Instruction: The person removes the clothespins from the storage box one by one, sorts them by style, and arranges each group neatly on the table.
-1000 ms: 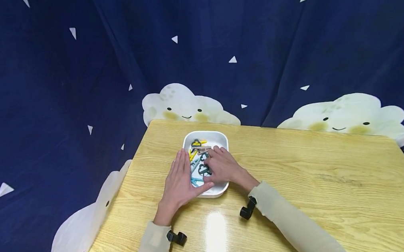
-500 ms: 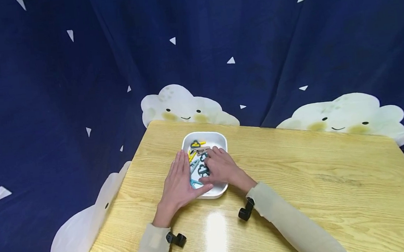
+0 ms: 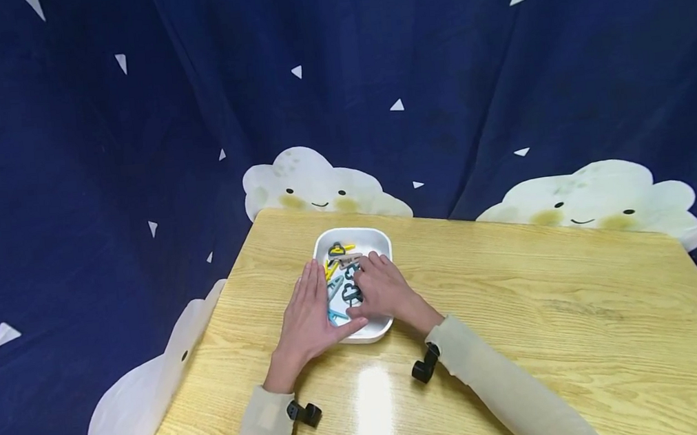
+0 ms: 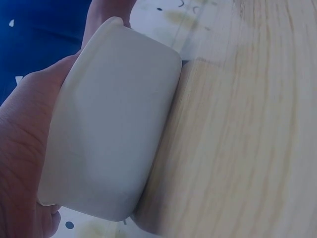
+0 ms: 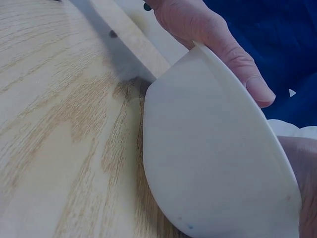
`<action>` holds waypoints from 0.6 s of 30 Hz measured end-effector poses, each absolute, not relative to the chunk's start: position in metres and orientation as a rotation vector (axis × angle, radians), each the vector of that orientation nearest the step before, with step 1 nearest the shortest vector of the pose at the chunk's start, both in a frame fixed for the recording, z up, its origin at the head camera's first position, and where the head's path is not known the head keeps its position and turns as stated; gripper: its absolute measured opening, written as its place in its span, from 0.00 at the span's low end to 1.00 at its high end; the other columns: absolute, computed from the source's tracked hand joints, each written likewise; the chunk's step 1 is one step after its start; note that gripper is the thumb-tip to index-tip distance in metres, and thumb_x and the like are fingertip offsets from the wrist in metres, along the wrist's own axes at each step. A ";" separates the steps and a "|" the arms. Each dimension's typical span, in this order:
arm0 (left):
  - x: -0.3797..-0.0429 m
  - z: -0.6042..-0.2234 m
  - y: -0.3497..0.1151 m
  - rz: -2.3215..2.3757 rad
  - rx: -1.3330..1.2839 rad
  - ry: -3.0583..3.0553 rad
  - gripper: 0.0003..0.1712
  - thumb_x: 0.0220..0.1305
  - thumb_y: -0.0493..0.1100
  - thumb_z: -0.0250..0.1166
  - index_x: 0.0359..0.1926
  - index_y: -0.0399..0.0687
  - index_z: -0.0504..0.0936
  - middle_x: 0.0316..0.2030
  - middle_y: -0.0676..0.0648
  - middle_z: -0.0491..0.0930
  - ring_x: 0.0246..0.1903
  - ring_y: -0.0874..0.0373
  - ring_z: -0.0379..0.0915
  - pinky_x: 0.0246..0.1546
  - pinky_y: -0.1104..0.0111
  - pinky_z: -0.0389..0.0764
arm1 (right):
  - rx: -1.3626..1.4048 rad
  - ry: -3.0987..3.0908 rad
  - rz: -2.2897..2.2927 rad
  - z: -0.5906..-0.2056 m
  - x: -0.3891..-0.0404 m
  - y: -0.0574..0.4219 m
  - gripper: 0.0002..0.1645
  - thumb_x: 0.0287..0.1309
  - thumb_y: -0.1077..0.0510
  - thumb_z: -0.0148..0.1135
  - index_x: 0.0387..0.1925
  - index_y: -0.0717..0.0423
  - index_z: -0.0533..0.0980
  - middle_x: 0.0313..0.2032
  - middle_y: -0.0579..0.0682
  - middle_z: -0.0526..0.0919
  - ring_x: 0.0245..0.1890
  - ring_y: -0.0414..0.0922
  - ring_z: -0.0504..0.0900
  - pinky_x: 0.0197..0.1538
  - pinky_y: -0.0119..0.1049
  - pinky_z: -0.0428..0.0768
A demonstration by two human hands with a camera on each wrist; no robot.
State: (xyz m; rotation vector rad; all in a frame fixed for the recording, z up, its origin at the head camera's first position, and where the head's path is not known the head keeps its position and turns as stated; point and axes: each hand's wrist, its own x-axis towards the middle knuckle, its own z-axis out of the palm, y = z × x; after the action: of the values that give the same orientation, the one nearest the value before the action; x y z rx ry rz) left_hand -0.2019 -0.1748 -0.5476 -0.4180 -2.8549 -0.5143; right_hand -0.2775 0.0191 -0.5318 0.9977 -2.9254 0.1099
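Observation:
A white rectangular bin [image 3: 359, 233] stands on the table with several small plastic clips in it. My left hand [image 3: 307, 314] lies along its left rim with fingers straight, the thumb stretched over the near rim. My right hand [image 3: 384, 287] reaches in over the right side, fingers bent down among the clips; whether it grips one is hidden. Beside those fingertips lies a dark cloud-shaped clip [image 3: 351, 292]. Light blue clip [image 3: 335, 286], yellow clip [image 3: 332, 270], brownish clip [image 3: 349, 259] and dark-and-yellow clip [image 3: 337, 249] lie farther left and back. Both wrist views show mostly the bin's outer wall [image 4: 114, 119].
The wooden table [image 3: 549, 310] extends far to the right of the bin. A dark blue curtain [image 3: 344, 93] with printed clouds and white triangles hangs behind and to the left. Black wrist cameras [image 3: 304, 413] hang from both sleeves.
My right thumb has shifted slightly left, then a little back, inside the bin. The left hand and the bin have stayed in place; the view has moved a little.

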 end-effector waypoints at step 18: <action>-0.200 -0.545 -0.174 -0.508 -0.418 -2.860 0.79 0.53 0.88 0.57 0.81 0.30 0.46 0.83 0.35 0.40 0.83 0.44 0.36 0.82 0.55 0.46 | 0.870 -2.780 0.169 -0.533 -0.274 0.021 0.43 0.47 0.24 0.69 0.43 0.59 0.83 0.39 0.50 0.75 0.42 0.49 0.66 0.48 0.42 0.70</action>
State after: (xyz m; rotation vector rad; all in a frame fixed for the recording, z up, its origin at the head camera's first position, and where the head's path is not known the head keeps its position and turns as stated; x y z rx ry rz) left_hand -0.1996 -0.1743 -0.5445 -0.4184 -2.8600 -0.5076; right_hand -0.2737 0.0212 -0.5334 0.8698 -2.7802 0.1692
